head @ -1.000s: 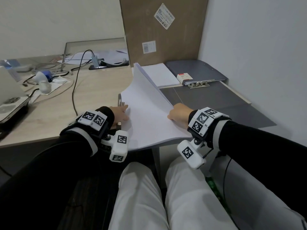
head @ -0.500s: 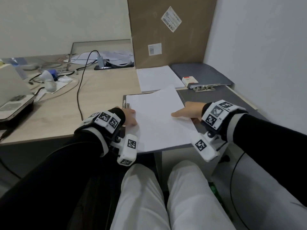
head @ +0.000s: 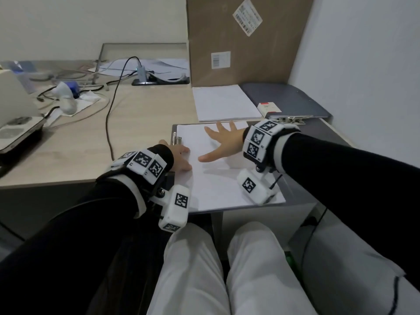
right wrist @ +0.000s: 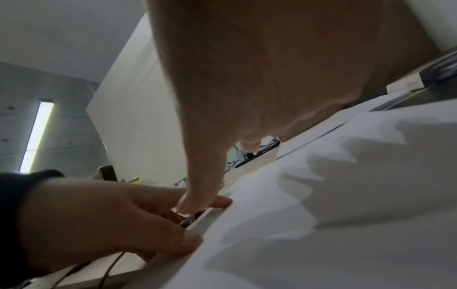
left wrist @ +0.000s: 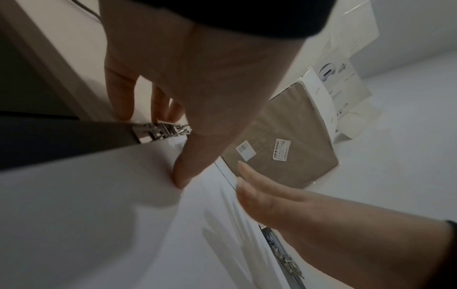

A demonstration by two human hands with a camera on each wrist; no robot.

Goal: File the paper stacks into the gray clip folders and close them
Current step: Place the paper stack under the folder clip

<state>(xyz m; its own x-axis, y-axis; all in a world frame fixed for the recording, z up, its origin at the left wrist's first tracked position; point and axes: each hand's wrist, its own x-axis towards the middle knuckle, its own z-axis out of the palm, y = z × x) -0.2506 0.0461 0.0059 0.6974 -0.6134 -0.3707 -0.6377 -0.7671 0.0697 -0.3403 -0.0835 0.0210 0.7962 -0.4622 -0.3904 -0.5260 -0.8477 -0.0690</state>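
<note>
On the desk (head: 145, 114), the paper stack (head: 218, 173) lies lengthwise away, clip (head: 176, 140) leftward.

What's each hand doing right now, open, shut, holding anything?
Left hand: fingers at the metal clip, thumb pressing the paper stack; a grip on the clip cannot be told.
Right hand: open, fingers spread flat on the paper stack.

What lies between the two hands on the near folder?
Only bare white paper stack, seen in the head view: the left hand grips its clip-side edge, and the right hand lies flat on it.
</note>
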